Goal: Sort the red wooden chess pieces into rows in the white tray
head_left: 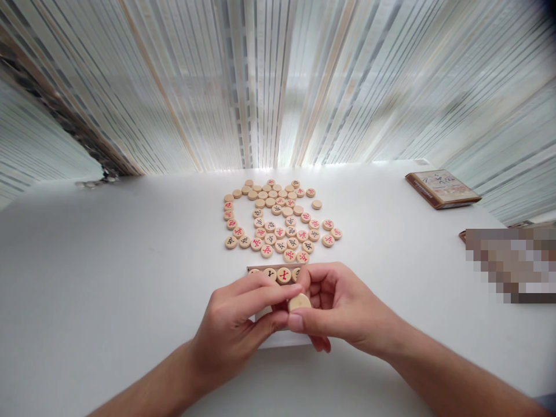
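Note:
Over an open white box (282,340) at the table's near side, my two hands meet at one round wooden Chinese chess piece (299,302), its blank face showing. My right hand (339,304) pinches it with the thumb on its near edge and the fingers curled. From the other side, the thumb and index finger of my left hand (238,313) close on its left edge. A row of Chinese chess pieces (284,274) with red and black characters lies along the box's far wall. My hands hide much of the box's inside.
Beyond the box, many loose chess pieces (280,231) are spread on the white table (130,260), some face up, some blank side up. A brown-edged flat box (443,186) lies at the far right. Nearer is a pixelated object (512,260). A striped curtain (269,87) hangs behind.

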Demonstrator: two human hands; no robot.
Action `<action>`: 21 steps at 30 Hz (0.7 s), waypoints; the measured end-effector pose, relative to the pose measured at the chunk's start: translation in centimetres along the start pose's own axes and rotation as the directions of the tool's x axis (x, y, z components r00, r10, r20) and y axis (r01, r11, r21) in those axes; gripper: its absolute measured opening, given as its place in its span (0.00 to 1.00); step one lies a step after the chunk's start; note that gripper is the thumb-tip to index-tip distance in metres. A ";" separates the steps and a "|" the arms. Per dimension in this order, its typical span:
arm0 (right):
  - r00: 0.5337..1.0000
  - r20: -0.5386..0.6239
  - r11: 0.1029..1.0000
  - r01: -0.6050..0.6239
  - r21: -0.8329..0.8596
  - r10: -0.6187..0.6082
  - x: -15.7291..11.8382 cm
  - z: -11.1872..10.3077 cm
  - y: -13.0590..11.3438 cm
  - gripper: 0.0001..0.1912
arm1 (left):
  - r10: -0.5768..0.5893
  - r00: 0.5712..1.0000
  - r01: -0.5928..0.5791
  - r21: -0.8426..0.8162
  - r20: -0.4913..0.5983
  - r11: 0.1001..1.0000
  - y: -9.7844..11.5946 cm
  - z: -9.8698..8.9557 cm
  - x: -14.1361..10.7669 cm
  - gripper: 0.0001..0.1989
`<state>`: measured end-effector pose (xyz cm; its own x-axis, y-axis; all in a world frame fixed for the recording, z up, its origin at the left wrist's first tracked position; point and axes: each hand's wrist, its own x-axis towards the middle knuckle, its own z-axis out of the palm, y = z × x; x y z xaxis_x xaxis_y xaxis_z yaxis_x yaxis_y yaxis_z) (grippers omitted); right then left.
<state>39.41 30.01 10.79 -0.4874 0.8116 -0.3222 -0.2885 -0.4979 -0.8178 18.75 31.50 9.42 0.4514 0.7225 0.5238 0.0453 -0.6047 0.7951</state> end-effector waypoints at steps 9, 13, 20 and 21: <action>0.999 -0.030 0.998 0.014 -0.069 -0.016 -0.1 0.1 0.0 0.21 | -0.020 0.998 0.022 -0.038 0.053 0.999 0.3 0.0 -0.3 0.24; 0.999 -0.020 0.997 0.030 -0.070 -0.032 -0.3 0.3 -0.2 0.21 | -0.029 0.999 0.030 -0.017 0.029 0.999 0.5 0.0 0.0 0.21; 0.998 0.041 0.998 0.058 -0.029 -0.057 -0.2 0.0 -0.3 0.18 | -0.020 1.000 0.019 -0.029 -0.019 0.999 0.4 -0.1 0.2 0.17; 0.997 0.051 0.998 0.062 -0.021 -0.061 -0.1 -0.1 -0.2 0.18 | -0.021 0.999 0.020 -0.034 -0.024 0.999 0.3 -0.1 0.2 0.17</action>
<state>39.64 30.06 10.96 -0.5104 0.8238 -0.2466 -0.3012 -0.4399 -0.8460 18.75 31.48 9.84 0.4284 0.7427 0.5146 0.0237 -0.5786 0.8153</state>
